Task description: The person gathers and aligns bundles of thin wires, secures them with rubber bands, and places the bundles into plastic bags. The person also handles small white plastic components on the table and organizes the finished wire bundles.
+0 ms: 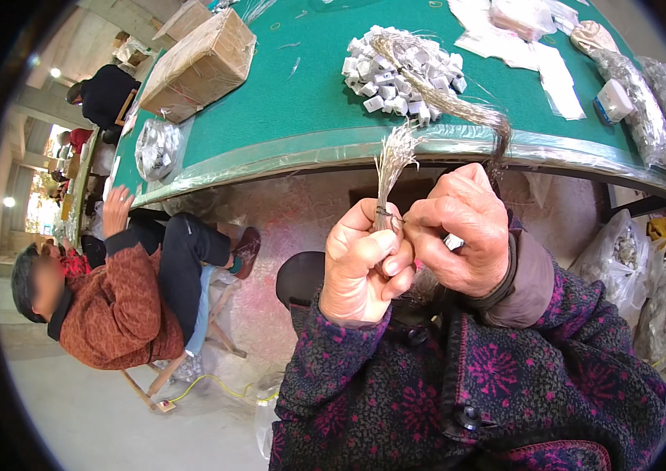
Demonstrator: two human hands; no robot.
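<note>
My left hand (366,271) is closed round a small bundle of thin tan strands (396,157), its frayed end pointing up toward the table. A dark tie (382,210) circles the bundle just above my thumb. Right against it, my right hand (462,235) is closed in a pinch. A small white bit shows between its fingers; what they grip is mostly hidden. Beyond my hands, a heap of small whitish block-shaped pieces (384,74) lies on the green table. A longer hank of strands (459,106) runs over the heap and droops past the table edge.
The green table (301,110) has a plastic-covered front edge. On it are a taped cardboard box (199,67), a bag of pieces (159,149), white wrapping (557,82) and clear plastic rolls (639,110). A seated person (125,314) is at left; plastic bags (620,263) stand at right.
</note>
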